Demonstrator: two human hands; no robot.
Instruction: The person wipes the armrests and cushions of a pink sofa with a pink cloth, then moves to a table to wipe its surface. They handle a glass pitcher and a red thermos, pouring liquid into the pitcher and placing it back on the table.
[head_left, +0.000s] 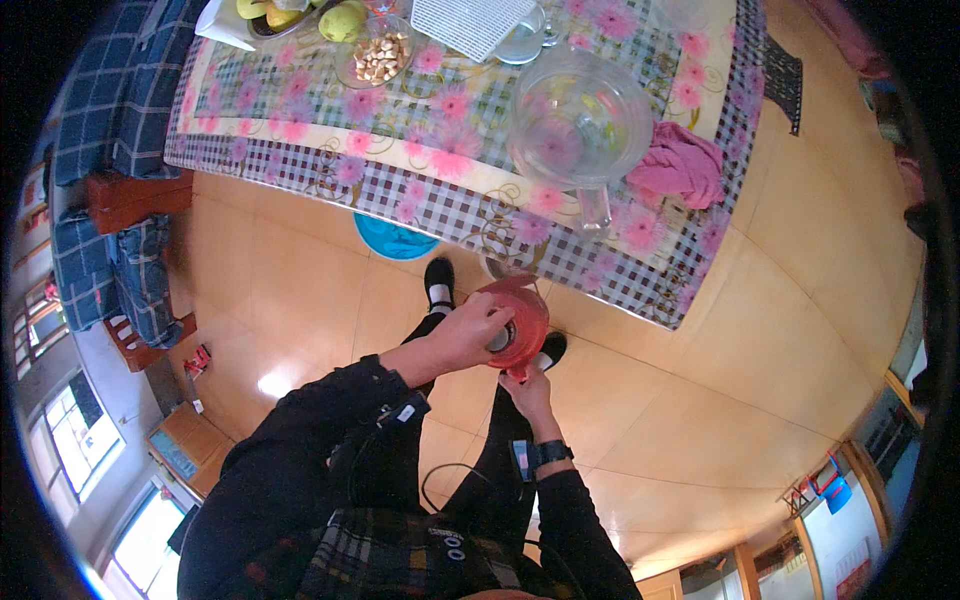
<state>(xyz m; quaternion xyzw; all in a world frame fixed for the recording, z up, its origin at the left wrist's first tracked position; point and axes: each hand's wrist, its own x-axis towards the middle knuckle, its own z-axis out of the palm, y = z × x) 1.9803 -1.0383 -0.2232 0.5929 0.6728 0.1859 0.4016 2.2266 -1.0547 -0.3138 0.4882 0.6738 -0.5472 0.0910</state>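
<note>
A red translucent plastic pitcher (534, 319) is held above the floor, just in front of the table's near edge. My right hand (531, 391) grips its handle at the near side. My left hand (469, 330) lies over the pitcher's left side, with the thumb over the rim. A small greyish round part shows by the left fingers; what it is cannot be made out. On the table, a large clear pitcher (525, 124) stands with its handle towards me. A crumpled pink cloth (686, 165) lies against its right side.
The table wears a flowered, checked cloth (315, 135). At its far side are a glass bowl of small pale pieces (381, 58), green fruit (343, 21), a white perforated tray (472, 22) and a glass mug (523, 46). A blue basin (396, 238) sits partly under the table.
</note>
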